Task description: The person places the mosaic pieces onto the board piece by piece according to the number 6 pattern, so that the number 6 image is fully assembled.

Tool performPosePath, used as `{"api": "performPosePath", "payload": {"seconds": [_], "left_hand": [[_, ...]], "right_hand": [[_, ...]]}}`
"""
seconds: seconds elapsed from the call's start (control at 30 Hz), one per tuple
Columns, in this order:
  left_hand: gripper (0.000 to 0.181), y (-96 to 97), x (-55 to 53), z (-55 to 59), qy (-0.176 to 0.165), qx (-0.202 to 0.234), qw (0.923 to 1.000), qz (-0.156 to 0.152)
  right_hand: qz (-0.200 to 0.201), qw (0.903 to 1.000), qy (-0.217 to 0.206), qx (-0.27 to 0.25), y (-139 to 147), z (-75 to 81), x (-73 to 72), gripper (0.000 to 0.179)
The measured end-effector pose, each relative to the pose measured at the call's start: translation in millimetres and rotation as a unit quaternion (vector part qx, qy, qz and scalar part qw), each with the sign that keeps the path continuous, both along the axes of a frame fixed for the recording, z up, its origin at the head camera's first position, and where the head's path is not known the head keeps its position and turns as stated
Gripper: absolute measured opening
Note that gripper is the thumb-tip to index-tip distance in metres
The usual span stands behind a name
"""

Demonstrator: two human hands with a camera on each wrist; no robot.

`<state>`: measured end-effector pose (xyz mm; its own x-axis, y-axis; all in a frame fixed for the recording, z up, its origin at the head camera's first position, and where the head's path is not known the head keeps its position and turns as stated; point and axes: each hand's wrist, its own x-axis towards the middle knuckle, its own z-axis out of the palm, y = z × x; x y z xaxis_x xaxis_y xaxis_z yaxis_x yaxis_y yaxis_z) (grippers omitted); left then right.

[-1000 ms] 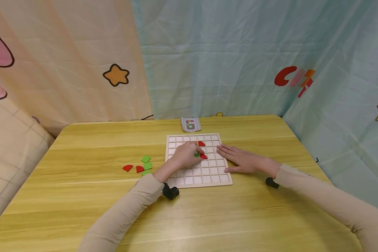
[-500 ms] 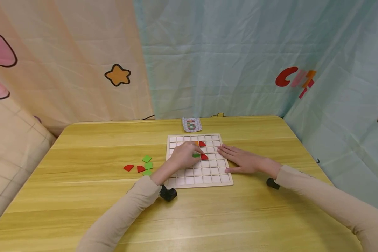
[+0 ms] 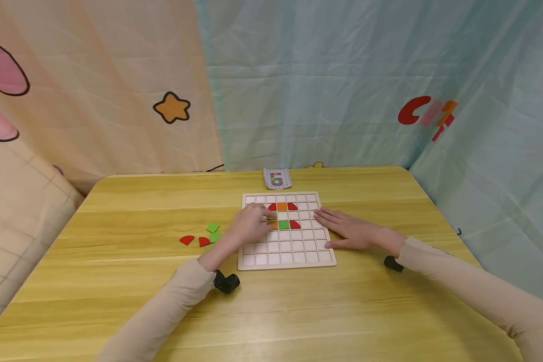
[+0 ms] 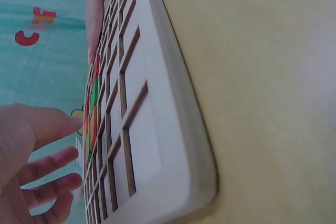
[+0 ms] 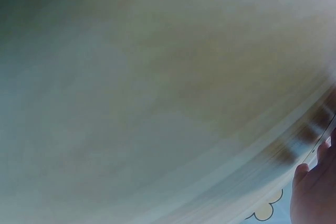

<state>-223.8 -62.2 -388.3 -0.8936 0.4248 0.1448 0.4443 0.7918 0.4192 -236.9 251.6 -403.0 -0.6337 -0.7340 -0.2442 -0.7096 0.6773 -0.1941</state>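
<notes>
A wooden grid board (image 3: 298,257) lies on the table with several coloured tiles in its cells. Its upper row has an orange square (image 3: 282,206) between two red quarter-circles. In a lower row a green square (image 3: 283,224) sits beside another red quarter-circle (image 3: 295,224). My left hand (image 3: 250,224) is over the board's left part, fingertips right at a green and an orange tile. In the left wrist view its fingers are loosely bent and apart, with nothing between them. My right hand (image 3: 348,230) rests with straight fingers on the board's right edge.
Left of the board lie loose tiles: red quarter-circles (image 3: 187,240) and green squares (image 3: 212,228). A small pattern card (image 3: 277,178) with a coloured figure lies behind the board. A curtain (image 3: 298,100) hangs beyond the table's (image 3: 298,311) far edge.
My left hand has drawn back leftward from the green square, uncovering it, the orange squares and the upper-left red quarter-circle. The right hand has stayed on the board's edge.
</notes>
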Motion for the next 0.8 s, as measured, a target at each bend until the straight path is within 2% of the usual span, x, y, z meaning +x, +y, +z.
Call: {"api": "performPosePath", "payload": {"seconds": [0.37,0.8], "left_hand": [[0.025,-36.7,3.2,-1.2,-0.007,0.013,0.9995,0.029],[0.029,-84.4,9.0,-5.0,0.0,0.016,0.9993,0.033]], "right_hand": [[0.006,1.0,0.004,-0.005,-1,1.0,0.5,0.083],[0.019,0.9992,0.022,-0.027,1,-4.7,0.1,0.081]]}}
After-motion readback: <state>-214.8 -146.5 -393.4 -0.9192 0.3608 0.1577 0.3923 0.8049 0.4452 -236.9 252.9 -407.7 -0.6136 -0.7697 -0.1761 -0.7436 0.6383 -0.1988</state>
